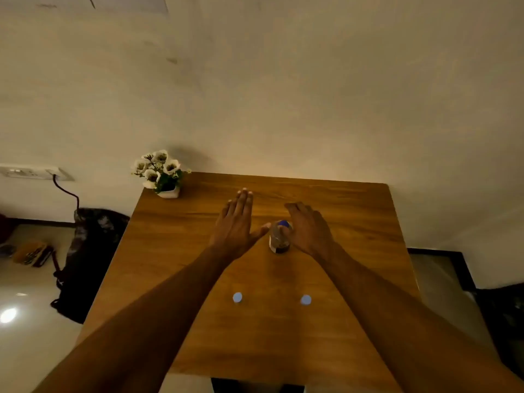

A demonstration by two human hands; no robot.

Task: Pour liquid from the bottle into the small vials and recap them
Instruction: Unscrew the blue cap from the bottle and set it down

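Two bare forearms — no sleeves, watch or rings showing — ending in bare hands (235, 225).

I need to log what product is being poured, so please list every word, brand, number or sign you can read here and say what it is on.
No text can be read anywhere.
bottle: a pale band with a dark band below it, perhaps a label, too blurred to read.
two vials: plain pale caps, no markings visible.
wall socket: no lettering visible.

The table (326, 321) is finished in brown wood grain. The bottle (279, 239) at frame centre is capped in blue. Two vials (237, 297) are capped in pale blue. White flowers (158, 167) are shown centre left.
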